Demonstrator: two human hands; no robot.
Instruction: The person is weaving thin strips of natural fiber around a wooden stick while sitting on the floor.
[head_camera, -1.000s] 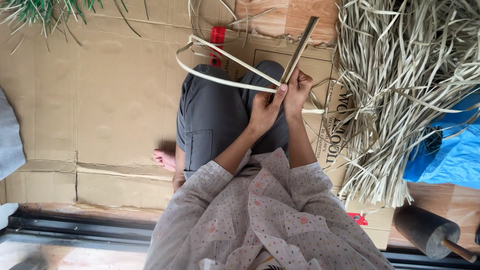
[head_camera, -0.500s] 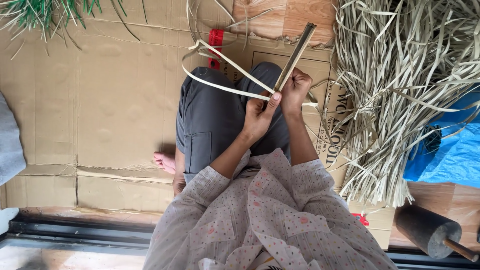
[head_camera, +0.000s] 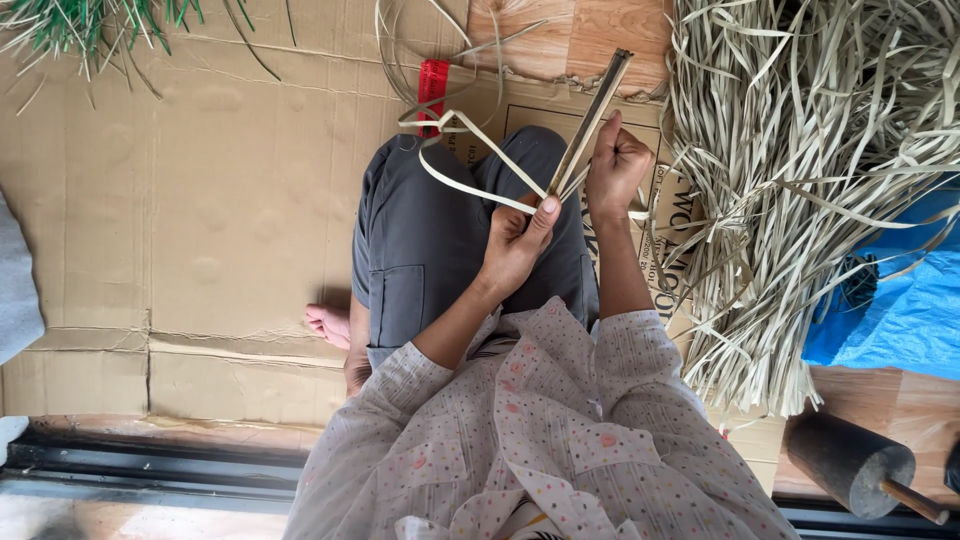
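Note:
My left hand (head_camera: 518, 243) grips the near end of a long flat stick (head_camera: 597, 108) that slants up and away over my lap, thumb pressed along it. My right hand (head_camera: 617, 165) is closed on pale leaf strips (head_camera: 470, 150) beside the stick, a little above my left hand. The strips run from the stick's near end out to the left in a loose loop over my grey-trousered knee (head_camera: 440, 230).
A big heap of dried pale leaf strips (head_camera: 800, 190) lies at the right on flattened cardboard (head_camera: 220, 200). Blue plastic sheet (head_camera: 890, 310) is at the far right, a dark wooden mallet (head_camera: 850, 465) at bottom right, green leaves (head_camera: 80, 25) at top left.
My right hand has moved up and to the right, apart from my left hand. The loop of strips at the left has shrunk and drawn in toward the stick.

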